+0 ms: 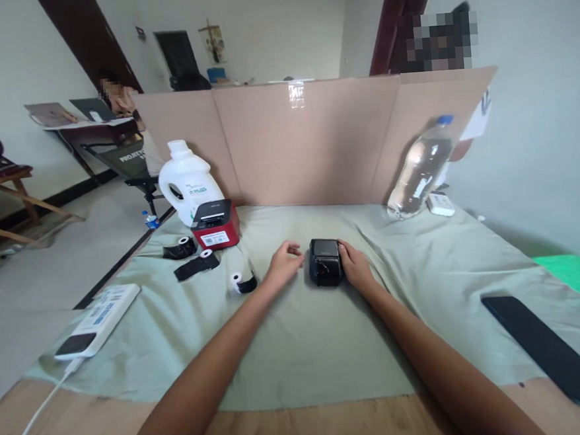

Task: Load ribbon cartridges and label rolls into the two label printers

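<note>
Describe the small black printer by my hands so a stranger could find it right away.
Start at the cardboard screen behind the green cloth, then come forward to mid-cloth. The small black printer sits there, right hand touching it, left hand beside it. Unlike the red printer at left, it is all black.

Pale green cloth (303, 336) covers the tabletop (305, 428); cardboard screen (314, 143) stands upright along the far edge. Far left: white jug (186, 178), with a red-and-black printer (215, 224) just in front of it. Three paper rolls (208, 266) lie nearby on the cloth. Left edge: white power strip (98, 320). Far right: clear bottle (420, 168) leaning on the cardboard. Near right: flat black slab (547, 348).
</note>
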Action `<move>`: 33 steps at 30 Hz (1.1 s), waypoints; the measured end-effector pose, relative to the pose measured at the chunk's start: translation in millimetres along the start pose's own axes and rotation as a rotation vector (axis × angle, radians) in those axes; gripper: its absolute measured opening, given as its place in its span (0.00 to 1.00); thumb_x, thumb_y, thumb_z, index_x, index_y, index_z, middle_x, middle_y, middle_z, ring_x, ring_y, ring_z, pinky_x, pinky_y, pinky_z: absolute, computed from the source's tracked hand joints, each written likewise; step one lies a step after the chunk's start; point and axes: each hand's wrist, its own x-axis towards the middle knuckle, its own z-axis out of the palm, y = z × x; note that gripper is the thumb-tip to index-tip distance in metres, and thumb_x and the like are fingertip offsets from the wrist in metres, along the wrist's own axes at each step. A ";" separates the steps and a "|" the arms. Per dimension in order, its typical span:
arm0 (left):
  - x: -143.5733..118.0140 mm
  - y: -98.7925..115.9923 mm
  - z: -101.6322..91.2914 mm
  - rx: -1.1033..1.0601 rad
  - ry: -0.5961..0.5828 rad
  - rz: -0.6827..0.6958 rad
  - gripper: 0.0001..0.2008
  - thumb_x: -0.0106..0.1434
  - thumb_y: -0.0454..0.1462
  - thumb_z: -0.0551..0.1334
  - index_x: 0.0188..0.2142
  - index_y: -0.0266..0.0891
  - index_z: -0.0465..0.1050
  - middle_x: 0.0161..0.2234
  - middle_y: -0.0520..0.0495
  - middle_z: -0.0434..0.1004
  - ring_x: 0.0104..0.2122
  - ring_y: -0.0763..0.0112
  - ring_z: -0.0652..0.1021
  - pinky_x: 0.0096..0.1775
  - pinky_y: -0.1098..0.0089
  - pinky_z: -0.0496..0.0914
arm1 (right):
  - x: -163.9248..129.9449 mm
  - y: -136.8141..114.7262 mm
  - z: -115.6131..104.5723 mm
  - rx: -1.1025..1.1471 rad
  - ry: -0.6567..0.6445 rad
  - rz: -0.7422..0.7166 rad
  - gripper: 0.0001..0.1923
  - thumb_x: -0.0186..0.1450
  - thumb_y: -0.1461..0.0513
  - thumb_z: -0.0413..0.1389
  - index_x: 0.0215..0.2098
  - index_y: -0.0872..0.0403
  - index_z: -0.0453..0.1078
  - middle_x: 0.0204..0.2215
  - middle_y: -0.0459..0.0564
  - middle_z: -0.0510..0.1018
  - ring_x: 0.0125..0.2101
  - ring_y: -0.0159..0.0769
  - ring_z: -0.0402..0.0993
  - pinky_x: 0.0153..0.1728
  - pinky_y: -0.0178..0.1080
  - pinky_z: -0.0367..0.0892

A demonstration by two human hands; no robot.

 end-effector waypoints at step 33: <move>42.6 -7.2 9.3 -0.116 -0.172 -0.206 0.18 0.59 0.31 0.62 0.49 0.33 0.76 0.36 0.44 0.80 0.21 0.79 0.72 0.20 0.77 0.54 | -6.6 -11.6 -3.6 -0.171 -0.075 0.053 0.33 0.75 0.51 0.33 0.67 0.60 0.62 0.58 0.61 0.75 0.56 0.49 0.74 0.54 0.45 0.67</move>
